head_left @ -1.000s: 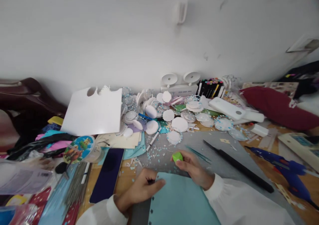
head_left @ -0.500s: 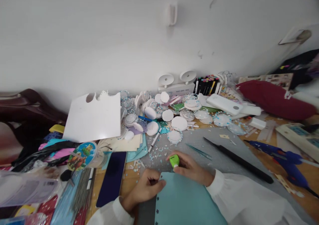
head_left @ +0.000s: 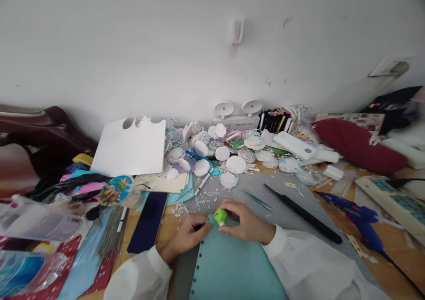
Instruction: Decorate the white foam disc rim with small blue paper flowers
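Note:
A teal sheet [head_left: 239, 266] lies in front of me, with a row of small flower-shaped holes down its left edge. My right hand [head_left: 244, 220] holds a small green craft punch [head_left: 220, 216] between thumb and fingers, at the sheet's top edge near the left corner. Whether the paper sits inside the punch's slot is hidden. Beside it, my left hand [head_left: 189, 235] pinches the sheet's upper left corner between thumb and curled fingers. Tweezers [head_left: 257, 200] and a black-handled tool [head_left: 303, 213] lie beyond my right hand on the grey mat [head_left: 285, 180].
White discs [head_left: 236, 164] with blue-dotted rims are heaped along the wall. A dark phone [head_left: 148, 222] lies left of my left hand. A blue glue gun [head_left: 360, 222] and a power strip [head_left: 395, 204] are at right. A cut white board [head_left: 129, 151] leans at back left.
My right hand and the green punch have moved left along the sheet's top edge, closer to the corner and my left hand. The camera view has shifted slightly.

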Demonstrator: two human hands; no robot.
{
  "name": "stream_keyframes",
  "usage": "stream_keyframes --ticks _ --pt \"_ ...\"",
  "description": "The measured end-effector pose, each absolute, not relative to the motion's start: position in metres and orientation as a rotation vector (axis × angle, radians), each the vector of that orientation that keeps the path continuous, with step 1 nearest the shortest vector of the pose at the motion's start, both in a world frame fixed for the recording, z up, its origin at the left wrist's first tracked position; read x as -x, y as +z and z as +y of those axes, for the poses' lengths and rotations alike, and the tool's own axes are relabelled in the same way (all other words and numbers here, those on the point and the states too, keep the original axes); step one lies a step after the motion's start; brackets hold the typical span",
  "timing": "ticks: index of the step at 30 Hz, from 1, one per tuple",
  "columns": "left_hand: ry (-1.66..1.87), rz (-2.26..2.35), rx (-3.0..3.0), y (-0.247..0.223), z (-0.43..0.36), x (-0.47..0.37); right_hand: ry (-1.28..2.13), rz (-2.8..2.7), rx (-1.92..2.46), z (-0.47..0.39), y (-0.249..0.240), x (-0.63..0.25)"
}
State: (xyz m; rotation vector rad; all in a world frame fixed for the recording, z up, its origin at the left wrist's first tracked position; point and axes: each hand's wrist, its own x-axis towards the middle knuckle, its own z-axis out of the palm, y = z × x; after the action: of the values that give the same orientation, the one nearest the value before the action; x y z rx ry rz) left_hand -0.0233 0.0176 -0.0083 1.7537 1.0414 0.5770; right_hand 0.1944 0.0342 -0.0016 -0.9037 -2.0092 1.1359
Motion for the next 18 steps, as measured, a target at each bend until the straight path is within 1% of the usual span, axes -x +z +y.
stream_keyframes --ticks 7,18 --pt "0.665 1.174 -1.91 -0.017 0.006 0.013 0.911 -2.182 0.982 0.035 0.006 -0.196" --pt "0.659 1.341 -2.113 -0.005 -0.028 0.008 0.869 -2.464 0.912 0.033 0.03 -0.203"
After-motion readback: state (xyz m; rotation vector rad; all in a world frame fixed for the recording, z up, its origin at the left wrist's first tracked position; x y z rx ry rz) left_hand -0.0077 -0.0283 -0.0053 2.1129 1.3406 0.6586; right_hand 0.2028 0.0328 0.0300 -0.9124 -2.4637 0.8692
